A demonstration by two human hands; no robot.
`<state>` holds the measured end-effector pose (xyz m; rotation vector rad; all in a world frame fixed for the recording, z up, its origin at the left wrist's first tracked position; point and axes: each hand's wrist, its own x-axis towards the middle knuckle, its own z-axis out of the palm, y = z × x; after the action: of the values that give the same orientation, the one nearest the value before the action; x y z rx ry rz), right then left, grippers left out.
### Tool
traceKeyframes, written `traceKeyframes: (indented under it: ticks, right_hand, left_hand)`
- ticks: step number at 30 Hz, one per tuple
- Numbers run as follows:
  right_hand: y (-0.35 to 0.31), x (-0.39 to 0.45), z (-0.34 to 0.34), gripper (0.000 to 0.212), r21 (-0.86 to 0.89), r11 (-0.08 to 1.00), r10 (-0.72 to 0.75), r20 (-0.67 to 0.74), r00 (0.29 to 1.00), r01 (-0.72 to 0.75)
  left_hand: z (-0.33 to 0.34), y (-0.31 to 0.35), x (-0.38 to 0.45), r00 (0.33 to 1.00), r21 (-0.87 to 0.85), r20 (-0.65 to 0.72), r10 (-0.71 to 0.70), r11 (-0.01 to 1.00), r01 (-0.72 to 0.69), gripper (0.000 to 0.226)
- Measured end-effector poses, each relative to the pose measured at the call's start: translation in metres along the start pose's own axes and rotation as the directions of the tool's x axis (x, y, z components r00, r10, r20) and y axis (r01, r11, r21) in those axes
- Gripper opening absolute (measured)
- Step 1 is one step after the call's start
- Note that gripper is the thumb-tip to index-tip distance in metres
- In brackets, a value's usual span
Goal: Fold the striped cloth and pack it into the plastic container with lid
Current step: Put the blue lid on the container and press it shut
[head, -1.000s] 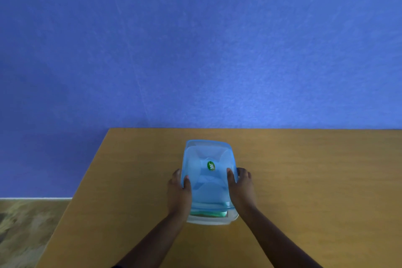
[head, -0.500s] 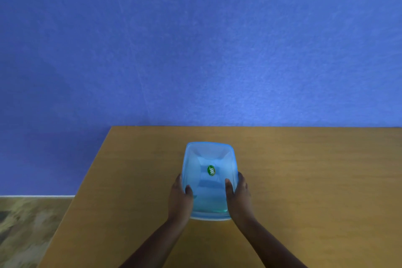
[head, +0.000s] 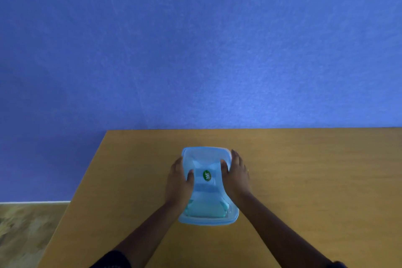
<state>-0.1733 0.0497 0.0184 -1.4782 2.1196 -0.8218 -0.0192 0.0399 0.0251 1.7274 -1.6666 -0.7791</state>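
A translucent blue plastic container (head: 207, 218) stands on the wooden table, its blue lid (head: 206, 156) on top with a green oval sticker (head: 207, 175) in the middle. Through the plastic at the near end a greenish folded cloth (head: 205, 211) shows faintly; its stripes cannot be made out. My left hand (head: 179, 180) lies on the lid's left side, thumb on top and fingers down the edge. My right hand (head: 236, 174) presses the lid's right side in the same way.
The wooden table (head: 304, 180) reaches to a blue wall (head: 195, 50) at the back. Its left edge runs diagonally, with patterned floor (head: 26, 230) beyond it at the lower left.
The lid's near end, lifted a second ago, has come down flat on the container. Both hands have since slid along the lid's sides from the near end toward the far end.
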Motion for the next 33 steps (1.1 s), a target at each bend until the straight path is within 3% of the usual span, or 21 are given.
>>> traceKeyframes:
  ticks: [5, 7, 10, 13, 16, 26, 33]
  right_hand:
    - [-0.007, 0.023, 0.005, 0.055, -0.164, 0.985, -0.028, 0.109, 0.994, 0.045]
    - [-0.007, 0.025, 0.009, 0.055, -0.189, 0.981, -0.009, 0.146, 0.989, 0.037]
    - [-0.004, 0.025, 0.010, 0.055, -0.075, 0.997, 0.019, 0.092, 0.996, -0.012]
    - [-0.004, 0.026, 0.006, 0.052, 0.018, 0.996, 0.088, -0.002, 0.996, -0.088]
    - [-0.005, 0.025, 0.004, 0.052, 0.003, 0.995, 0.099, 0.001, 0.995, -0.099]
    - [-0.001, 0.027, 0.000, 0.052, 0.010, 0.979, 0.206, -0.026, 0.978, -0.206]
    - [-0.007, 0.021, -0.004, 0.046, 0.101, 0.985, 0.143, -0.046, 0.989, -0.138]
  left_hand:
    - [0.016, -0.005, 0.012, 0.975, 0.337, 0.151, 0.160, 0.919, -0.203, 0.061]
    - [0.019, -0.007, 0.012, 0.971, 0.386, 0.157, 0.179, 0.894, -0.227, 0.061]
    - [0.020, -0.006, 0.013, 0.980, 0.259, 0.113, 0.165, 0.947, -0.189, 0.061]
    - [0.014, -0.004, 0.023, 0.999, 0.016, 0.050, -0.004, 1.000, 0.003, 0.057]
    - [0.005, -0.004, 0.037, 0.988, -0.176, 0.088, -0.130, 0.974, 0.144, 0.046]
    - [0.008, 0.000, 0.029, 0.990, -0.181, 0.001, -0.139, 0.974, 0.137, 0.046]
    - [0.008, 0.002, 0.031, 0.986, -0.176, -0.058, -0.158, 0.974, 0.145, 0.046]
